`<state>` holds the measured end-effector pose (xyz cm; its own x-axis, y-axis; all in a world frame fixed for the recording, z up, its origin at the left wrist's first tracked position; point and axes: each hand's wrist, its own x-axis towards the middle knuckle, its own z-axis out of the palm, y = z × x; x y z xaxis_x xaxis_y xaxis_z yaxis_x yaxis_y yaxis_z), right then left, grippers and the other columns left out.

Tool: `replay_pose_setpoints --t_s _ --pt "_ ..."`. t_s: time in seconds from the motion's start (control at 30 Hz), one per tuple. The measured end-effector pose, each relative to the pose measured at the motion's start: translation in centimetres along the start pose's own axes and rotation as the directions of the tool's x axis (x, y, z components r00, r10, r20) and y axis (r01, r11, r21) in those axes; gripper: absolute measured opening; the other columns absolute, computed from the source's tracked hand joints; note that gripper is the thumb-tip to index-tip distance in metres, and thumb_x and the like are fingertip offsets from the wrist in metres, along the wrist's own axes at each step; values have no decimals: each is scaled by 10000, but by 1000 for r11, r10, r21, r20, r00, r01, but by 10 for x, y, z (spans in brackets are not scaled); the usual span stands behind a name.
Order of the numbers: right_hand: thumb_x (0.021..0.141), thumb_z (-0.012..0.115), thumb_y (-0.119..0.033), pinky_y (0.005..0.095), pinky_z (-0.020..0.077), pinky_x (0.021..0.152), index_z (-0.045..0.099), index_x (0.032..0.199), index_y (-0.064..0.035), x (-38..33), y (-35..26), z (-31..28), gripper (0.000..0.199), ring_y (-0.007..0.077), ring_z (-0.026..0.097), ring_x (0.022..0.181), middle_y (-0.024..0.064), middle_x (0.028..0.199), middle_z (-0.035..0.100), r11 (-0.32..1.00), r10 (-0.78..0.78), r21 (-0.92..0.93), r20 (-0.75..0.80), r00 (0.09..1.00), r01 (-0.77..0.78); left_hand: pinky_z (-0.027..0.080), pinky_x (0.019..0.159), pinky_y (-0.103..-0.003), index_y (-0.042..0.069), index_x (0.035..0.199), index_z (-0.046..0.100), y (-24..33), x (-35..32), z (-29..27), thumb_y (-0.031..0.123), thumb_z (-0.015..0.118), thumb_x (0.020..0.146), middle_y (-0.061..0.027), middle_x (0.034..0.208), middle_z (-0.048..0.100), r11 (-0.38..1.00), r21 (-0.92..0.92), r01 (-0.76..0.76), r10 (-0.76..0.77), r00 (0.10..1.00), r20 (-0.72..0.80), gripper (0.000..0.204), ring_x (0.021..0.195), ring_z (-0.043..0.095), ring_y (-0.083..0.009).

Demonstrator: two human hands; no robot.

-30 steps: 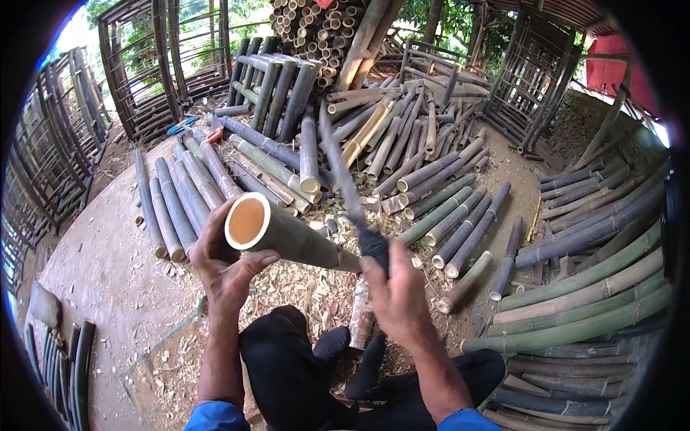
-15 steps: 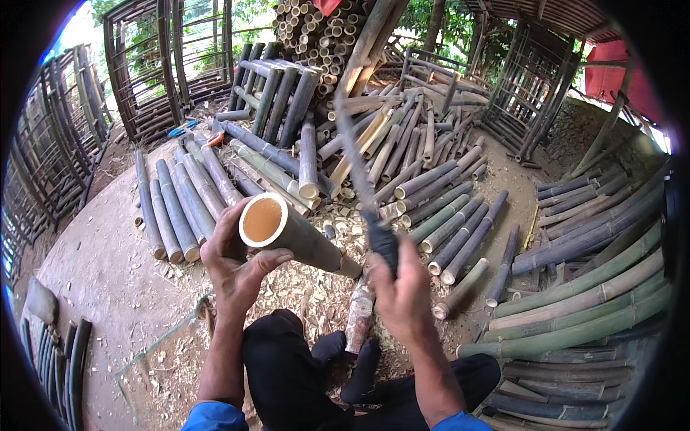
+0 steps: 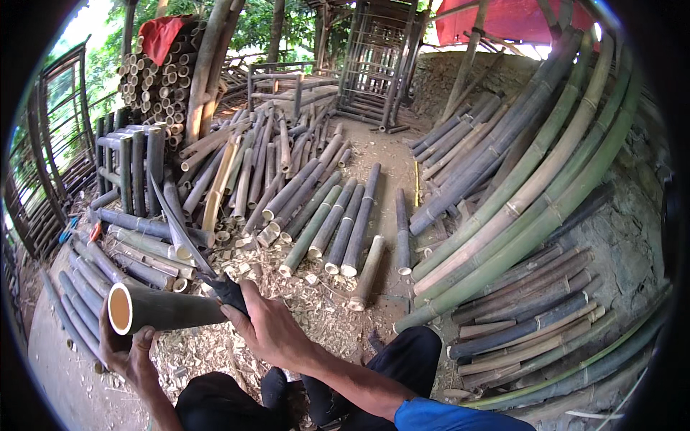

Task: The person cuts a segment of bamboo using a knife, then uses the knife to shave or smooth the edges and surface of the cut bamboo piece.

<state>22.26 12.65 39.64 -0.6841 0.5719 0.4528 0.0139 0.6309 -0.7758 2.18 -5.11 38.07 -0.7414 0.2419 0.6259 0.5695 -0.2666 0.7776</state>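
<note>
Bare hands, left hand [image 3: 126, 352] and right hand [image 3: 269, 330], with forearms uncovered. A blue sleeve [image 3: 460, 416] covers the right upper arm. Black trousers [image 3: 402, 363] clothe both legs.

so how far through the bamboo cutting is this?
Done: many short cut green-grey bamboo lengths lie in rows, with pale chips and offcuts on the ground. In hand: left hand holds a hollow dark bamboo tube; right hand grips a long-bladed knife. Left: long uncut green bamboo poles at right.
</note>
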Motion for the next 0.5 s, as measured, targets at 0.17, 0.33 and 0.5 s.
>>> replay_pose_setpoints --t_s 0.17,0.33,0.5 --pt "1061 636 -216 558 526 559 456 1201 58 -47 77 28 357 448 716 669 255 706 660 984 66 -168 20 998 -62 523 1071 -400 -87 1493 552 6 -2 17 303 926 810 -175 1365 675 1000 25 -5 4 999 41 871 1214 672 -272" --pt "1085 584 -308 603 549 657 454 1172 33 -17 65 26 375 501 727 787 304 798 705 927 332 -259 222 917 -272 523 1061 -394 -78 1509 540 1 -7 6 276 925 811 -180 1426 646 999 45 13 -12 1000 -15 873 1257 639 -255" --pt "1083 610 -281 560 533 599 457 1201 65 -4 8 6 396 501 706 726 286 743 672 997 -50 -56 -52 997 47 506 1068 -375 -94 1464 560 11 0 7 254 932 795 -155 1354 652 998 60 5 -7 999 36 840 1233 640 -243"
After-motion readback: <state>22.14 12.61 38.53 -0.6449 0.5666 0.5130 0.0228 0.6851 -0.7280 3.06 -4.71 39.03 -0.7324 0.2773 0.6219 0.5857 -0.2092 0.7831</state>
